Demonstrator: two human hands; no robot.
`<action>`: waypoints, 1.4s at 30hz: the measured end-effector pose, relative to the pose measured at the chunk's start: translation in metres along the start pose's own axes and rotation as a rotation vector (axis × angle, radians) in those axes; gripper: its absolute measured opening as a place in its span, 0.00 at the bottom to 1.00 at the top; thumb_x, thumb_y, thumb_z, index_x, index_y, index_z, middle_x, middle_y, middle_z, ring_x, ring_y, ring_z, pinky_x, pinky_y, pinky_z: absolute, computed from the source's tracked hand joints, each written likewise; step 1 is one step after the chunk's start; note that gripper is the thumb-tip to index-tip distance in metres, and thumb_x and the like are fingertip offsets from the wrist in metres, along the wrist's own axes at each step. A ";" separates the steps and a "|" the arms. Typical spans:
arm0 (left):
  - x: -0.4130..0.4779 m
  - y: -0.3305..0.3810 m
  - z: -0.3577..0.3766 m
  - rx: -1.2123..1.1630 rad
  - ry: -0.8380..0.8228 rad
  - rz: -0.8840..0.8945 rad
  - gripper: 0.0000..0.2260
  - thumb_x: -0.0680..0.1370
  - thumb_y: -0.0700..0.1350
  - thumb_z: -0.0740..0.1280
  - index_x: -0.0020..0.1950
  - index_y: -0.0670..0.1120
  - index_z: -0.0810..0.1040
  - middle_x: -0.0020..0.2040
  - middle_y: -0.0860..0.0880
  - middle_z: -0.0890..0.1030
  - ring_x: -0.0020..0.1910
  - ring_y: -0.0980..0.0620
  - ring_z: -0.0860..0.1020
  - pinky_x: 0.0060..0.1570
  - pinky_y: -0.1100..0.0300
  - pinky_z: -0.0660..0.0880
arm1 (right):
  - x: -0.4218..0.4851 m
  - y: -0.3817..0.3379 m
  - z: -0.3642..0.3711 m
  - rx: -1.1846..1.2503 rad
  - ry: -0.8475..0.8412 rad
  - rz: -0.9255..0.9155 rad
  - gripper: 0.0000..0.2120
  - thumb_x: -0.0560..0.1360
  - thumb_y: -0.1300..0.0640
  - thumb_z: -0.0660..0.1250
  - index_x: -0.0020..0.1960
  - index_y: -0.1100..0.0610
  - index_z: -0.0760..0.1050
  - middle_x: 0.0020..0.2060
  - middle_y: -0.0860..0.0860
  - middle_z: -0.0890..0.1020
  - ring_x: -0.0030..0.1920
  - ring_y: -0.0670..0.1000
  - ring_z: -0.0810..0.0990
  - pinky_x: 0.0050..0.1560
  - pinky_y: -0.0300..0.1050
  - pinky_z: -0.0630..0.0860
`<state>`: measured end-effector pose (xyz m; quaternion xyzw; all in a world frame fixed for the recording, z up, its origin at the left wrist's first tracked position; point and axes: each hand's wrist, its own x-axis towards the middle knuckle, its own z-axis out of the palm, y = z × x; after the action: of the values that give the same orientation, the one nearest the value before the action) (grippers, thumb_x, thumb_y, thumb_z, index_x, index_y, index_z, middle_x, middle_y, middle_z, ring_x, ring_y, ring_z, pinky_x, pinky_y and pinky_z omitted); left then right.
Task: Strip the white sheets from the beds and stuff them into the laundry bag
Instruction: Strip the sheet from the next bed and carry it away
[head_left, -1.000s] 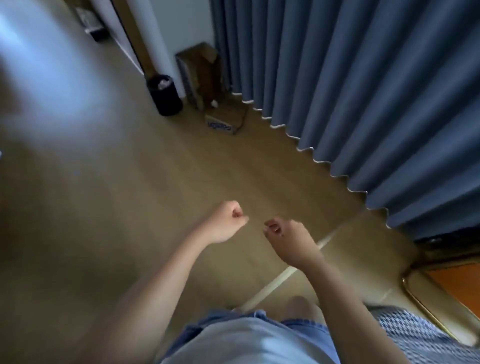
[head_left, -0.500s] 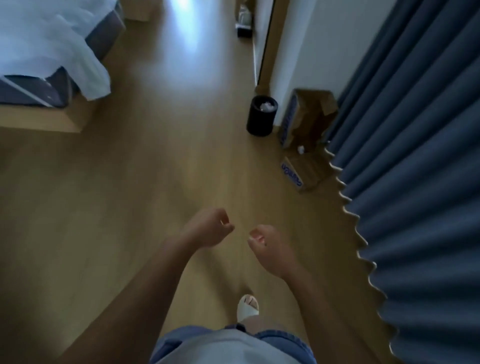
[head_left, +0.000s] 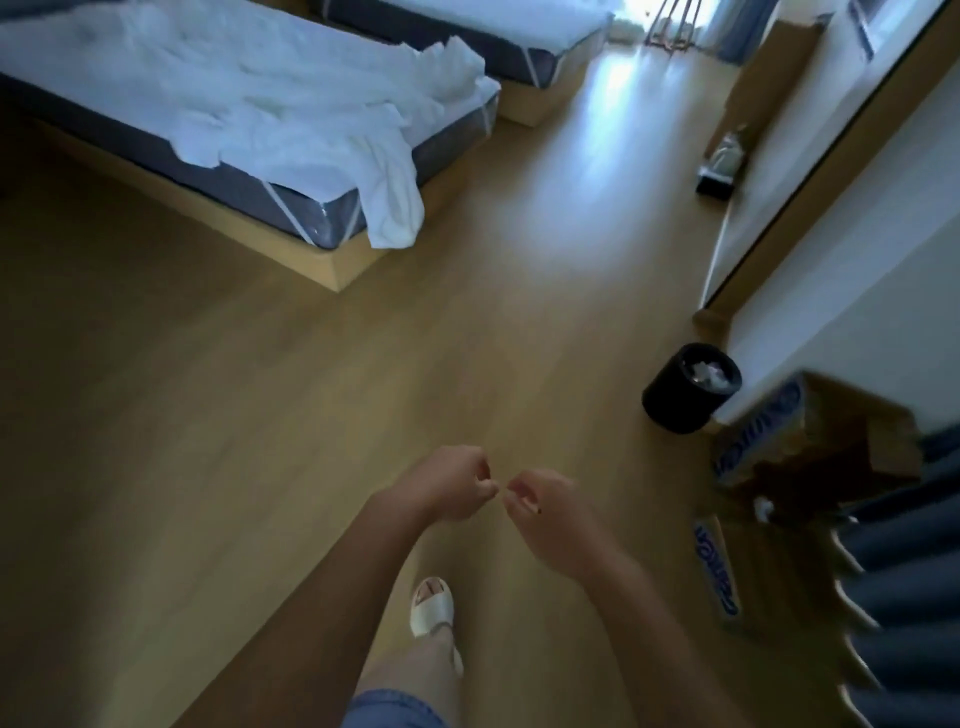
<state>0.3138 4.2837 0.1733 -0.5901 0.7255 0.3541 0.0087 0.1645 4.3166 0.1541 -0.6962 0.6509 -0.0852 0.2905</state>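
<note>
Turning from the curtain (head_left: 909, 597) brings the crumpled white sheet (head_left: 291, 119) on the near bed (head_left: 311, 223) into view, upper left, so stripping can start; left hand (head_left: 452, 483) and right hand (head_left: 550, 514), fingers curled, hold nothing

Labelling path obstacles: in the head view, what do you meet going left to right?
white sheet → left hand → right hand → black bin → cardboard box → blue curtain

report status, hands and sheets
Left hand and right hand curled, holding nothing. White sheet rumpled on near bed, end hanging off corner. Laundry bag not in view. Bin by right wall, off path.
</note>
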 end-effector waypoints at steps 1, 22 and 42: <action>0.019 -0.008 -0.016 0.004 0.012 -0.017 0.14 0.80 0.49 0.62 0.59 0.42 0.78 0.60 0.43 0.80 0.59 0.45 0.76 0.53 0.57 0.72 | 0.028 -0.005 -0.006 0.007 0.003 -0.017 0.11 0.76 0.51 0.61 0.49 0.56 0.78 0.44 0.52 0.77 0.46 0.53 0.76 0.46 0.46 0.72; 0.401 -0.111 -0.291 -0.237 0.187 -0.348 0.12 0.79 0.50 0.63 0.57 0.45 0.78 0.56 0.47 0.81 0.54 0.49 0.78 0.54 0.55 0.75 | 0.550 -0.045 -0.129 -0.007 -0.116 -0.282 0.07 0.76 0.56 0.63 0.47 0.57 0.78 0.40 0.49 0.75 0.43 0.50 0.73 0.44 0.44 0.69; 0.650 -0.285 -0.506 -0.386 0.143 -0.574 0.13 0.79 0.50 0.62 0.56 0.43 0.77 0.54 0.45 0.80 0.50 0.48 0.78 0.53 0.52 0.75 | 0.934 -0.188 -0.159 -0.144 -0.397 -0.349 0.09 0.76 0.55 0.63 0.48 0.59 0.78 0.42 0.52 0.81 0.44 0.52 0.78 0.46 0.47 0.74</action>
<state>0.5677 3.4506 0.1287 -0.7839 0.4485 0.4258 -0.0547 0.3753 3.3739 0.1381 -0.8197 0.4557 0.0506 0.3434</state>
